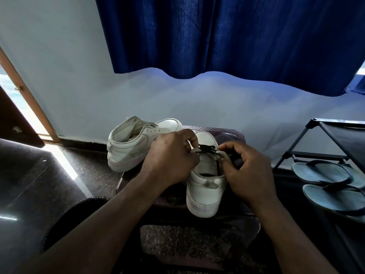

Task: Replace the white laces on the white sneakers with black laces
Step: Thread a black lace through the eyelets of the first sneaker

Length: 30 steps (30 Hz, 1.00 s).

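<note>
At the far left edge of the surface (233, 133) lies the unlaced sneaker (138, 143), its eyelets bare, so it has yet to be laced. The left hand (171, 155), forearm reaching in from the near edge, has its fingers curled and clamped on the black lace (205, 149) at the left eyelet row of the second sneaker (205, 194). That shoe stands heel toward the near edge, judged partly laced, and the right hand (250, 171) pinches the same lace at the right eyelet row.
</note>
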Available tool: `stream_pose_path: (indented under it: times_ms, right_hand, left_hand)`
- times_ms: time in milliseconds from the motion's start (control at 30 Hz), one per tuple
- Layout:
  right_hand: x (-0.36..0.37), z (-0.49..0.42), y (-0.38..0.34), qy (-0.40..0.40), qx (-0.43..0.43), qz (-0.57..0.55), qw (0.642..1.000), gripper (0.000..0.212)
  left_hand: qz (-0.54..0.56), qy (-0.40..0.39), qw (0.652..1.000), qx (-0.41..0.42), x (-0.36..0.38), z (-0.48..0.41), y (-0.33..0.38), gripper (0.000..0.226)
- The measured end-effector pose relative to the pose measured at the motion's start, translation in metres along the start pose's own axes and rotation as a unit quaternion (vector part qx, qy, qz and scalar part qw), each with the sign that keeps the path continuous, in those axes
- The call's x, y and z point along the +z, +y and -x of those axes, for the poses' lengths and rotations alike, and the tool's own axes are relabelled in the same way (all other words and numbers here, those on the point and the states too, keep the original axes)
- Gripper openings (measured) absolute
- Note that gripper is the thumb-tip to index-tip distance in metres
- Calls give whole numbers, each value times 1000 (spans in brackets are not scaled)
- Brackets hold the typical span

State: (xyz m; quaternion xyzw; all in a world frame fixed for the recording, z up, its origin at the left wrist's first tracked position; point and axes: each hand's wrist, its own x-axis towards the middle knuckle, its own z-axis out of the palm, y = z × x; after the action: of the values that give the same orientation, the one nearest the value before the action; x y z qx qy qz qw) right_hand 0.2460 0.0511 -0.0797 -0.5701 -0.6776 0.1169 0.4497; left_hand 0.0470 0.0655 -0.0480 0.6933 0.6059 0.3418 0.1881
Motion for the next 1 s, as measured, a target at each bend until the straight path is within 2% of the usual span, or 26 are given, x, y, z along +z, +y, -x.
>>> stream_pose_path:
  times_ms: [100, 200, 400, 533, 600, 667, 733, 833, 900, 1000]
  right_hand:
    - [5, -2, -1, 7, -46, -33, 998, 30]
    - [9, -2, 0, 10, -72, -28, 997, 33]
    - [8, 0, 2, 33, -55, 6, 998, 31]
    - [5, -1, 5, 33, -24, -17, 999, 24]
    - [6, -1, 7, 31, -16, -15, 999, 24]
    - [8, 0, 7, 29, -12, -22, 999, 23]
    - [11, 0, 6, 25, -7, -34, 999, 21]
    - [15, -1, 2, 28, -2, -31, 999, 23]
    - [17, -2, 1, 34, 0, -24, 999, 23]
    - [17, -1, 0, 26, 9, -23, 999, 23]
  left_hand:
    - [38, 2, 999, -3, 4, 0, 0, 14]
    - [19, 7, 1000, 16, 6, -1, 3, 11]
    - [-13, -36, 999, -1, -5, -7, 3, 16]
    - [-2, -49, 998, -30, -17, -12, -5, 16]
    - [-4, -31, 1000, 1, -16, -9, -3, 20]
    - [-16, -36, 996, 74, -13, -6, -1, 25]
    - [-40, -62, 989, 132, -14, -4, 3, 25]
    - [-92, -87, 980, 156, -15, -2, 14, 19]
    - [-157, -109, 971, 140, -15, 3, 25, 11]
    - [-242, -115, 957, 110, -14, 4, 34, 15]
